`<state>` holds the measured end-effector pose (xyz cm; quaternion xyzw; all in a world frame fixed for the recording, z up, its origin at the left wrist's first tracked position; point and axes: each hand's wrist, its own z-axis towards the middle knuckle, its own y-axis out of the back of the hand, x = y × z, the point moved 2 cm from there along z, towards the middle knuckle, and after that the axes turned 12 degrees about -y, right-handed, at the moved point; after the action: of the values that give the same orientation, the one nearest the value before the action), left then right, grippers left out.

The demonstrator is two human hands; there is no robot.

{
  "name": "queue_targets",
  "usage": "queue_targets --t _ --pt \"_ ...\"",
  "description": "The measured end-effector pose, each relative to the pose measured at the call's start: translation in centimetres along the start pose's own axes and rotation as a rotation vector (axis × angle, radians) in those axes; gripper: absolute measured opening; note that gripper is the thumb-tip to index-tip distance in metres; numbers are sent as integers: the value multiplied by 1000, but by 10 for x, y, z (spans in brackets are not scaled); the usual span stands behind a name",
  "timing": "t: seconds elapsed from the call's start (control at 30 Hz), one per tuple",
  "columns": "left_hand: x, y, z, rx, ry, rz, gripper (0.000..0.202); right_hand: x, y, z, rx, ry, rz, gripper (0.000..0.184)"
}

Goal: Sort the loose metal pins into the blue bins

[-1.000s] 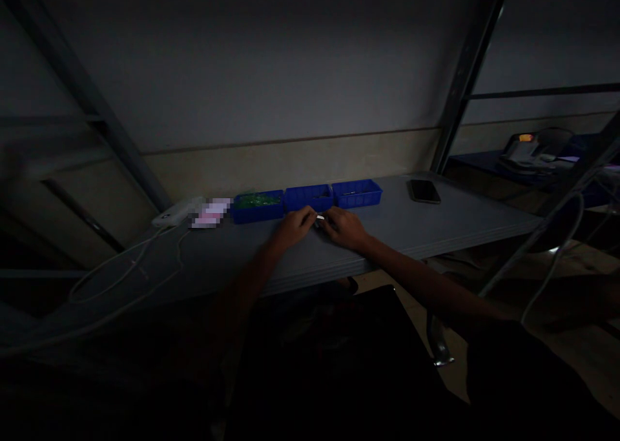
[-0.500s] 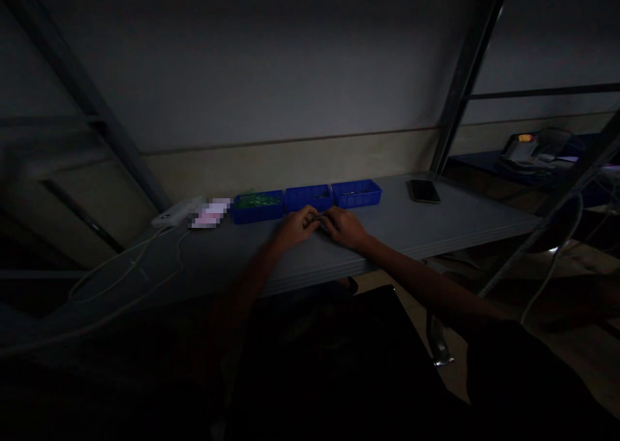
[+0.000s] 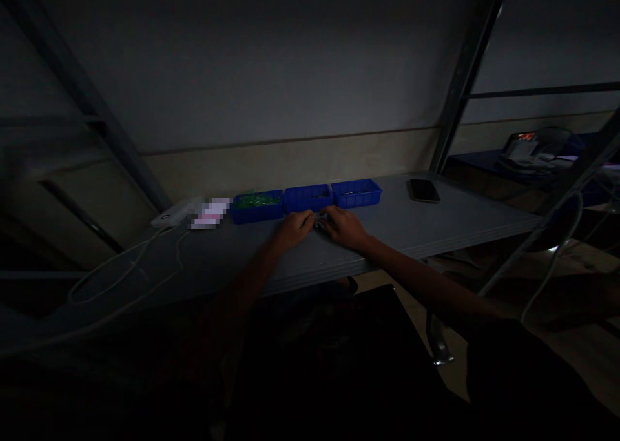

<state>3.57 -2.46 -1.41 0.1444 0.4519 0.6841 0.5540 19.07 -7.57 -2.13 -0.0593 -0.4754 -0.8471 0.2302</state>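
My left hand [image 3: 293, 228] and my right hand [image 3: 347, 227] are close together over the grey table [image 3: 382, 237], fingers bent toward each other. Between the fingertips is a small dark object with shiny spots [image 3: 319, 223], too dim to name. My right hand is closed around part of it, and the left fingers pinch at its left side. Just behind the hands stands the middle blue bin [image 3: 308, 199], with a few dark small parts inside.
A left blue bin [image 3: 257, 212] holds green plastic pieces; a right blue bin [image 3: 356, 194] holds thin parts. A phone [image 3: 424, 190] lies at right. A white device [image 3: 178, 213] with cables sits at left. Metal posts [image 3: 458, 99] frame the table.
My left fingers have straightened and lowered a little, and more of the small shiny object shows between the hands. My right hand stays nearly in place.
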Motion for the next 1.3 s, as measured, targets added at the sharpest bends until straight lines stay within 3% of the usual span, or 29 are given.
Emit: queue_targets --t 0.3,0.43,0.6,0.73,1.0,1.3 --pt "-2 -1 0 1 42 5 39 9 5 -3 51 40 -138 25" --pt "-5 2 0 -38 15 -65 25 8 6 -2 62 -13 -120 29" --pt "-2 -1 -1 -7 -9 -131 27 3 3 1 62 -26 -68 29" --pt "2 -2 0 -17 -3 -90 23 2 1 1 33 -28 -27 29" --pt "-3 0 1 3 -12 10 33 3 1 -1 -9 -4 -26 26" --pt "-1 -1 0 -35 5 -98 28 3 3 1 4 -54 -35 26"
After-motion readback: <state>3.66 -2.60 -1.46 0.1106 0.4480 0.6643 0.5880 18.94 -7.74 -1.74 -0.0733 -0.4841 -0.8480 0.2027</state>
